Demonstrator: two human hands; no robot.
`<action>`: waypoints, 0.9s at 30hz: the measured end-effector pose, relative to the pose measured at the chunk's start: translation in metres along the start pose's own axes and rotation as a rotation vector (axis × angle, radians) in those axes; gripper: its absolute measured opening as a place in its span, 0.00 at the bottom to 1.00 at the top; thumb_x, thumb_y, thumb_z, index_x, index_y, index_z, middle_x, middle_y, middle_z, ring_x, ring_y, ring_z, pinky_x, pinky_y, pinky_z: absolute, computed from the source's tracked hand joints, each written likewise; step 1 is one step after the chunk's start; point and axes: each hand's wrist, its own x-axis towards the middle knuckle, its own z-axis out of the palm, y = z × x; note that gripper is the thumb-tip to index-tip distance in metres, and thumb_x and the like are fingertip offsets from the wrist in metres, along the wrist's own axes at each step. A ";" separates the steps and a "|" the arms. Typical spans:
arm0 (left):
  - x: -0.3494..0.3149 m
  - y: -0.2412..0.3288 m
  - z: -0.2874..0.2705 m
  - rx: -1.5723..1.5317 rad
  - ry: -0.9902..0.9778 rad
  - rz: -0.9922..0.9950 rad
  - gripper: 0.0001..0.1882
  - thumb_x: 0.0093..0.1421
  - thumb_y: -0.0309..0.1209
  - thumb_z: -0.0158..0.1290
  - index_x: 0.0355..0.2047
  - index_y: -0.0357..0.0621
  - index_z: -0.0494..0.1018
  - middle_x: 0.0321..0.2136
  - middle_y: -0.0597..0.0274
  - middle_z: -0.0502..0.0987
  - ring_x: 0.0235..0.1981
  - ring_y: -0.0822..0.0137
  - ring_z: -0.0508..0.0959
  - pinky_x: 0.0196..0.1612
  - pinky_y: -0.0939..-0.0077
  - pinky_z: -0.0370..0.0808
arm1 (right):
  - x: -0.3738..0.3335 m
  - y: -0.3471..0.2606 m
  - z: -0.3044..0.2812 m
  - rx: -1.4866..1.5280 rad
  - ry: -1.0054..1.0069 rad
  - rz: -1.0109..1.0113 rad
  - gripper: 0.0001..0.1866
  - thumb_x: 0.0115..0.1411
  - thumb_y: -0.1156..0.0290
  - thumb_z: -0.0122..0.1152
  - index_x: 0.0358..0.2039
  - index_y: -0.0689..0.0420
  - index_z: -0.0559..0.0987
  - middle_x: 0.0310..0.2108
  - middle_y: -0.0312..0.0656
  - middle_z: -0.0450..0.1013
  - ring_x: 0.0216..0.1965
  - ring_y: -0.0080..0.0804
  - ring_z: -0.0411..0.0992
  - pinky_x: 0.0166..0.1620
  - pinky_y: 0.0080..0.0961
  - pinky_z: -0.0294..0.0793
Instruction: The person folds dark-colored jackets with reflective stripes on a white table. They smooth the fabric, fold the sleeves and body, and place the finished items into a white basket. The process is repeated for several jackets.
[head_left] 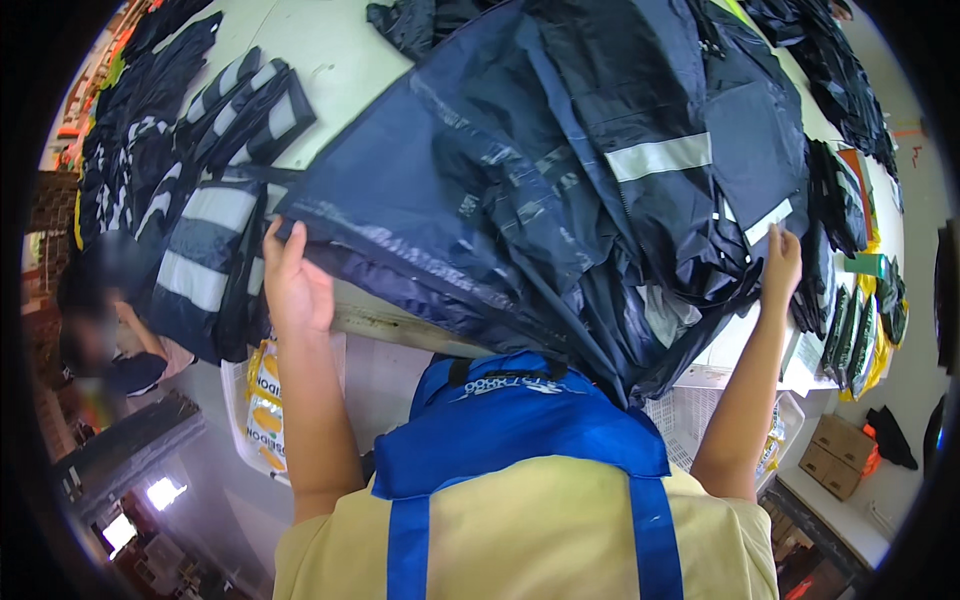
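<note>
Pale tabletop point(340, 40); dark garment point(390, 170) spread across it, between both hands. Left hand point(300, 290): grip pinched on garment's near-left corner. Right hand point(783, 265): fingertips at white strip point(769, 219), garment's right side; can't tell if grip's closed.

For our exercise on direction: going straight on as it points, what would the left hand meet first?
The left hand would first meet the dark garment, whose edge it holds; beyond, perhaps the striped clothes, though depth is unclear.
</note>
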 end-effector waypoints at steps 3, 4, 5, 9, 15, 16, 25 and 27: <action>0.005 -0.020 0.010 0.474 0.251 0.203 0.34 0.58 0.26 0.53 0.63 0.44 0.53 0.63 0.54 0.54 0.64 0.60 0.55 0.64 0.66 0.51 | 0.043 0.109 -0.029 -0.371 0.023 0.240 0.28 0.57 0.46 0.57 0.42 0.62 0.77 0.36 0.51 0.76 0.41 0.48 0.75 0.46 0.36 0.70; 0.007 -0.030 0.009 0.558 0.215 0.241 0.36 0.57 0.25 0.54 0.64 0.44 0.51 0.64 0.52 0.51 0.65 0.59 0.52 0.64 0.65 0.50 | 0.052 0.126 -0.039 -0.436 -0.003 0.281 0.27 0.58 0.47 0.56 0.43 0.62 0.76 0.38 0.52 0.76 0.43 0.50 0.74 0.46 0.39 0.70; 0.007 -0.037 0.010 0.645 0.182 0.275 0.39 0.56 0.25 0.56 0.65 0.45 0.50 0.65 0.51 0.48 0.66 0.58 0.50 0.65 0.65 0.48 | 0.061 0.136 -0.047 -0.495 0.010 0.290 0.27 0.58 0.47 0.56 0.43 0.62 0.76 0.38 0.53 0.76 0.43 0.51 0.74 0.47 0.40 0.70; -0.001 -0.048 0.033 1.395 0.164 0.643 0.40 0.50 0.25 0.59 0.63 0.51 0.56 0.65 0.43 0.44 0.65 0.47 0.50 0.65 0.58 0.49 | 0.082 0.055 -0.041 -0.895 -0.036 0.552 0.38 0.58 0.40 0.50 0.60 0.54 0.62 0.60 0.52 0.62 0.59 0.47 0.62 0.57 0.48 0.63; -0.023 -0.104 0.116 0.997 -0.468 0.430 0.33 0.53 0.21 0.55 0.60 0.43 0.59 0.60 0.51 0.57 0.61 0.57 0.61 0.59 0.63 0.63 | -0.016 -0.120 0.069 -0.086 -0.318 -0.404 0.29 0.51 0.55 0.66 0.47 0.61 0.73 0.46 0.52 0.71 0.48 0.50 0.68 0.51 0.40 0.67; -0.024 -0.115 0.134 0.798 -0.581 0.305 0.31 0.54 0.21 0.54 0.60 0.40 0.59 0.59 0.52 0.59 0.59 0.58 0.64 0.58 0.65 0.65 | -0.039 -0.135 0.091 -0.056 -0.314 -0.563 0.30 0.50 0.54 0.66 0.47 0.61 0.72 0.41 0.51 0.72 0.46 0.49 0.69 0.48 0.41 0.68; 0.005 -0.155 0.225 0.366 -0.628 -0.402 0.31 0.60 0.35 0.56 0.58 0.34 0.59 0.54 0.52 0.69 0.53 0.64 0.70 0.54 0.69 0.67 | -0.090 -0.192 0.073 0.114 -0.395 -0.773 0.05 0.46 0.72 0.58 0.22 0.57 0.71 0.22 0.42 0.68 0.25 0.40 0.71 0.29 0.33 0.73; 0.007 -0.153 0.219 0.117 -0.577 -0.343 0.25 0.59 0.33 0.56 0.54 0.33 0.65 0.51 0.55 0.72 0.51 0.63 0.72 0.55 0.67 0.67 | -0.109 -0.208 0.052 0.264 -0.458 -0.845 0.06 0.46 0.75 0.59 0.27 0.58 0.74 0.24 0.42 0.69 0.25 0.40 0.71 0.30 0.32 0.72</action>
